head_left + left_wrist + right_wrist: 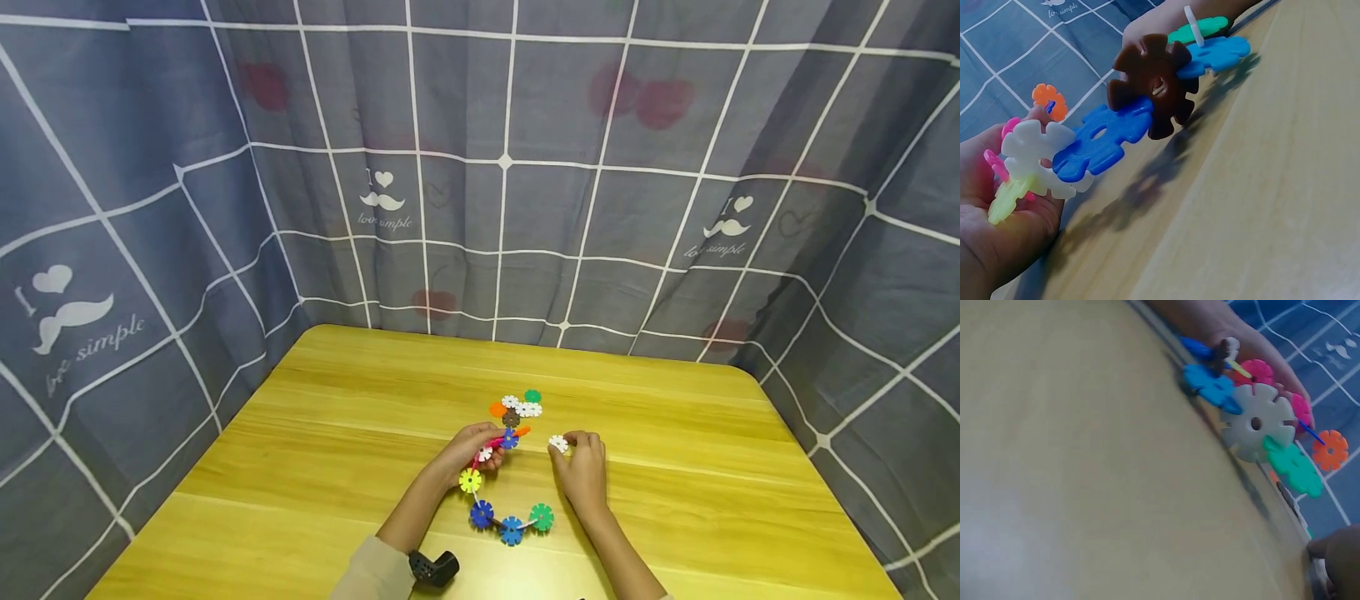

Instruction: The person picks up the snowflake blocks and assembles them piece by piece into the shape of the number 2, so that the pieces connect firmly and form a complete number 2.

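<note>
My left hand [463, 454] grips the pink part of a chain of notched plastic flower discs. Past its fingertips stick out a blue disc [510, 438] and an orange disc [1049, 100]. Toward me the chain curves through a yellow disc [470, 481], a dark blue disc [482, 514], a brown disc [1157, 87] and a lighter blue disc [512, 531]. A large white disc [1257, 422] links to the green disc [1294, 466] at its end. To the right, my right hand [587, 473] pinches a loose white disc [558, 443] between thumb and fingers.
Beyond my left hand lie loose discs: a brown disc [511, 418], an orange disc [497, 409], a green disc [532, 396] and several white discs [528, 409]. A black device [435, 570] is at my left wrist. A checked curtain [465, 200] surrounds the wooden table [697, 467].
</note>
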The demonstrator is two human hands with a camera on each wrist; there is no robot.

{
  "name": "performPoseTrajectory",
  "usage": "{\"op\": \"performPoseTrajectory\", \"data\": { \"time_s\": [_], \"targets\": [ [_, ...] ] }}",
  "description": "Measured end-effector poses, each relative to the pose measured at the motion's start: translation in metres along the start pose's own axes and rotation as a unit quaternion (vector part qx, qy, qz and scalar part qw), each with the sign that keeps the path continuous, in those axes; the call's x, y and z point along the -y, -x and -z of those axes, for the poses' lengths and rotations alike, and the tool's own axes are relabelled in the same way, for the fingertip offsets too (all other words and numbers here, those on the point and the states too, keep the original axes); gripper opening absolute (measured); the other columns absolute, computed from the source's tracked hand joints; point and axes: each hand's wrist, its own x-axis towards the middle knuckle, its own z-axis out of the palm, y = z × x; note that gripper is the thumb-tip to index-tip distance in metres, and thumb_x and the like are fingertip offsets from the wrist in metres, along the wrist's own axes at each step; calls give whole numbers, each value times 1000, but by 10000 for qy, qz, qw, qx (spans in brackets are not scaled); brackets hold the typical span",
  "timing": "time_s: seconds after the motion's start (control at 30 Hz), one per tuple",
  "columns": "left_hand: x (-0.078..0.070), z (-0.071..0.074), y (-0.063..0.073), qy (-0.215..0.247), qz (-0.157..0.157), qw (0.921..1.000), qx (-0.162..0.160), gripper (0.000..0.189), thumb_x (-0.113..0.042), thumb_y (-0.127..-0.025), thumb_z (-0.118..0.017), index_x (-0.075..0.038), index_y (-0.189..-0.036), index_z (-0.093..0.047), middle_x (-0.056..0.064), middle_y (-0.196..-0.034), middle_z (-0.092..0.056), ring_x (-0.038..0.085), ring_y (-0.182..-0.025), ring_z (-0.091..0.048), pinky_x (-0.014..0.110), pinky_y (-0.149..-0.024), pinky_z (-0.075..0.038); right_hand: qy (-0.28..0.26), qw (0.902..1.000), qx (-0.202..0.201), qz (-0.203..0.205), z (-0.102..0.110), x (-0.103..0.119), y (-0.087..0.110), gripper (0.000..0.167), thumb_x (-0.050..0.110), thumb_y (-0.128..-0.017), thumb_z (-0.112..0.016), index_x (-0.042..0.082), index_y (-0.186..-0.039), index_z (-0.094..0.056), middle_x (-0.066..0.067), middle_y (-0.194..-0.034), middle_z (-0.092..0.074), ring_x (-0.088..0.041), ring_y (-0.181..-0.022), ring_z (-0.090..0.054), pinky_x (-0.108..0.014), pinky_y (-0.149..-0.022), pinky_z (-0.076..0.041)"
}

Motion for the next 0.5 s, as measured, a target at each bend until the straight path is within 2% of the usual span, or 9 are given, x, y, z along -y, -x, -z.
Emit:
{"op": "performPoseTrajectory", "data": {
  "time_s": [0.07, 0.13, 0.17, 0.2, 0.27, 0.33, 0.4, 0.5],
  "targets": [
    [0, -1, 0, -51, -6, 10000, 26, 22, -26, -92, -56, -6, -83, -53, 4, -66, -57, 8, -51, -52, 17, -49, -46, -496, 9987, -18, -67, -1, -1, -1, 27, 12, -77, -75, -1, -95, -59, -8, -81, -58, -20, -72, -54, -30, -63, -47],
    [1, -2, 0, -57, 25, 10000, 18, 22, -26, -91, -57, -6, -81, -52, 4, -64, -57, 8, -50, -52, 17, -49, -46, -1420, 9894, 159, -241, -3, -2, -3, 26, 10, -79, -73, 0, -99, -59, -7, -76, -61, -16, -64, -57, -26, -56, -49],
    [1, -2, 0, -85, 16, 10000, 19, 22, -25, -92, -57, -6, -81, -52, 4, -65, -57, 8, -50, -52, 17, -48, -46, -2011, 9786, 283, -346, -4, -3, -3, 26, 9, -81, -71, -2, -102, -59, -10, -75, -62, -16, -62, -59, -26, -55, -51],
    [1, -2, 0, -96, 10, 10000, 15, 22, -25, -92, -57, -6, -81, -52, 4, -65, -57, 8, -51, -52, 17, -48, -46, -2623, 9630, 416, -455, -4, -2, -4, 27, 8, -83, -69, -4, -105, -59, -13, -75, -63, -18, -61, -61, -28, -55, -53],
    [1, -3, 1, -136, -11, 9999, -12, 21, -24, -92, -57, -6, -81, -52, 4, -65, -57, 9, -50, -52, 17, -48, -45, -3700, 9238, 662, -727, -5, -1, -5, 33, 10, -85, -66, -8, -111, -57, -21, -78, -64, -24, -63, -64, -33, -58, -55],
    [0, -4, 1, -169, -39, 9998, -22, 20, -22, -92, -56, -6, -82, -52, 4, -67, -57, 8, -51, -51, 16, -47, -44, -4428, 8876, 820, -965, -5, 0, -6, 37, 11, -86, -65, -12, -114, -55, -28, -81, -62, -30, -64, -65, -39, -62, -55],
    [-1, -5, 1, -216, -52, 9998, -24, 18, -20, -93, -55, -5, -82, -52, 4, -67, -57, 8, -51, -52, 17, -47, -44, -4680, 8727, 912, -1050, -5, 2, -6, 39, 12, -86, -65, -14, -113, -54, -31, -81, -62, -33, -65, -65, -42, -63, -55],
    [-1, -7, 1, -260, -45, 9996, -53, 16, -16, -94, -53, -5, -81, -52, 5, -66, -57, 9, -50, -52, 17, -46, -45, -4738, 8675, 1044, -1096, -4, 4, -6, 40, 12, -86, -65, -16, -112, -52, -28, -78, -63, -31, -64, -66, -41, -63, -55]
  ]
}}
